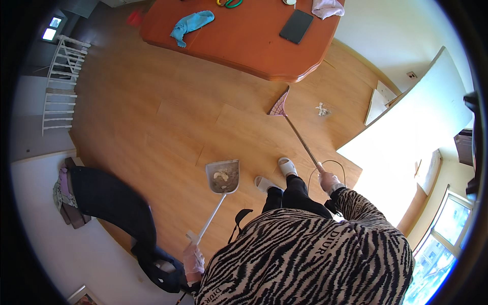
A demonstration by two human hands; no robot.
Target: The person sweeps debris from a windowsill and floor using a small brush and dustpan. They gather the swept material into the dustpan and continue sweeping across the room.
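My right hand [329, 181] is closed round the upper handle of a broom [302, 140]. The broom's pink fan-shaped head reaches the wooden floor near the table's front edge, with dark bristles at its far side. In my left hand [193, 259] is the pale handle of a long-handled dustpan [223, 178]; that hand looks covered by a thin, see-through glove. The grey pan holds some pale crumpled scraps [221, 175] and lies ahead of my feet, to the left. Right of the broom head, a small heap of whitish litter [322, 109] lies on the floor.
A reddish-brown table [239, 46] stands ahead, bearing a blue cloth [192, 26], a dark tablet [296, 27] and a pink cloth [328, 8]. A black chair [109, 198] is at left. A large white panel [406, 122] slants along the right. White railings [62, 84] stand far left.
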